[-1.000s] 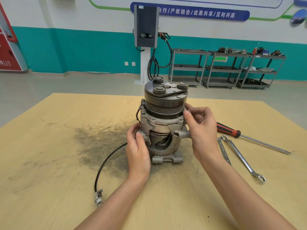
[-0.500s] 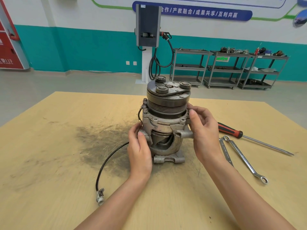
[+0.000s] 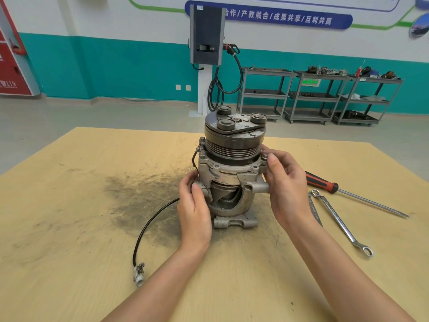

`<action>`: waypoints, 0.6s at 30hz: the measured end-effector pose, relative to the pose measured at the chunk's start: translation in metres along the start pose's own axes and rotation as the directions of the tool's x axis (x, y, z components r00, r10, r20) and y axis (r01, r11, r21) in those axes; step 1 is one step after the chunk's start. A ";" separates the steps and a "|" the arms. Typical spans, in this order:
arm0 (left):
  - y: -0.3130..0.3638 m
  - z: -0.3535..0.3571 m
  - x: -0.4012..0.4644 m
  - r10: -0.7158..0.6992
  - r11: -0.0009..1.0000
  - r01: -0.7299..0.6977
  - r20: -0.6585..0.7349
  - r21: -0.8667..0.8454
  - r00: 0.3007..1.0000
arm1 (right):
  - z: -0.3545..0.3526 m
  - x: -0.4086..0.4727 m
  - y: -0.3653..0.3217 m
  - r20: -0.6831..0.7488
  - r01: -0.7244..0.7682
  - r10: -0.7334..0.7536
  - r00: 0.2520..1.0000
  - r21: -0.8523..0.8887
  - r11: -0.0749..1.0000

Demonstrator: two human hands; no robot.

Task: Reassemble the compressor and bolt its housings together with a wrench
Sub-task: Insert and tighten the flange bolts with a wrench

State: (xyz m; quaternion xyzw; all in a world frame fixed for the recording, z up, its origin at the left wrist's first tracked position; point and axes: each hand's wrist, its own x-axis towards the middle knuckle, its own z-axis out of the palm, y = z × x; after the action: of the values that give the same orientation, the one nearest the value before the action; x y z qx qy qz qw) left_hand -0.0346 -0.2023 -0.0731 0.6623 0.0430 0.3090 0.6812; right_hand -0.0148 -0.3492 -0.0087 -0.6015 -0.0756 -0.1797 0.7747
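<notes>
Teal-banded walls, a wall charger and steel carts stand behind a yellow workbench (image 3: pixel 69 228) with a dark grease smear near its middle. I see the compressor (image 3: pixel 232 173) upright at the bench's centre, pulley end up, resting on its mounting foot. My left hand (image 3: pixel 193 210) wraps the lower body on its left side, thumb laid against a side port. My right hand (image 3: pixel 287 184) curls around the upper flange on the right, thumb and fingertips pinching at a bolt head (image 3: pixel 264 156) on the flange ear.

I judge the housings stacked and roughly aligned, with bolts being started by finger; the ring wrench (image 3: pixel 341 221) lies untouched to the right, just beside a second spanner, and a red-handled screwdriver (image 3: pixel 325 183) lies beyond it, so tightening is left to do. How many bolts are in I cannot tell.

The casing is dull grey cast metal, scuffed, with a cutaway window showing the inner parts. A ribbed dark pulley and a clutch plate carrying three round pads cap it. A black lead (image 3: pixel 148 231) trails off left to a connector on the bench.
</notes>
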 end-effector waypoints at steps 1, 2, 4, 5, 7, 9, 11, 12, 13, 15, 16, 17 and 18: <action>0.000 0.000 0.000 -0.001 1.000 0.001 0.000 -0.001 1.000 | 0.001 0.000 -0.001 -0.007 0.002 -0.002 1.000 0.002 1.000; 0.000 0.000 0.000 -0.001 1.000 0.001 0.000 0.000 1.000 | 0.001 0.000 -0.001 -0.014 0.002 -0.002 1.000 0.008 1.000; 0.000 0.000 0.000 0.002 1.000 -0.002 0.004 -0.001 1.000 | 0.003 0.001 -0.002 -0.023 -0.004 0.005 1.000 0.034 0.999; 0.000 0.000 0.000 0.002 1.000 -0.002 0.005 -0.005 1.000 | 0.003 0.002 -0.003 -0.027 -0.009 0.010 1.000 0.044 0.999; 0.000 0.000 0.000 0.003 1.000 -0.003 0.003 -0.007 1.000 | 0.003 0.003 -0.003 -0.032 -0.017 0.019 0.999 0.057 0.998; 0.000 0.000 0.000 0.005 1.000 -0.005 0.002 -0.006 1.000 | 0.003 0.002 -0.002 -0.017 -0.012 0.013 1.000 0.050 0.999; 0.000 0.000 0.000 0.006 1.000 -0.006 0.003 -0.008 1.000 | 0.003 0.000 -0.001 -0.001 0.005 -0.005 1.000 0.023 1.000; 0.000 0.000 0.000 0.007 1.000 -0.007 0.003 -0.008 1.000 | 0.002 0.000 -0.001 -0.002 0.011 -0.011 1.000 0.004 1.000; 0.000 0.000 0.000 0.008 1.000 -0.008 0.003 -0.007 1.000 | 0.003 -0.001 -0.001 -0.008 0.016 -0.016 1.000 -0.015 1.000; 0.000 0.000 0.000 0.008 1.000 -0.008 0.005 -0.004 1.000 | 0.003 0.000 -0.002 -0.017 0.016 -0.016 1.000 -0.024 1.000; 0.000 0.000 0.000 0.008 1.000 -0.007 0.005 -0.004 1.000 | 0.003 0.001 -0.003 -0.017 0.007 -0.007 1.000 -0.010 1.000; 0.000 0.000 0.000 0.009 1.000 -0.009 0.006 -0.004 1.000 | 0.004 0.002 -0.003 -0.017 -0.003 0.003 1.000 0.008 1.000; 0.000 0.000 0.000 0.012 1.000 -0.012 0.005 -0.004 1.000 | 0.004 0.003 -0.004 -0.017 -0.011 0.011 1.000 0.020 1.000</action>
State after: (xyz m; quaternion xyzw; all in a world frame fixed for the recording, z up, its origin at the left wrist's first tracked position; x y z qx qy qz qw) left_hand -0.0343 -0.2020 -0.0730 0.6620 0.0366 0.3116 0.6807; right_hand -0.0134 -0.3467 -0.0033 -0.5926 -0.0674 -0.1798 0.7823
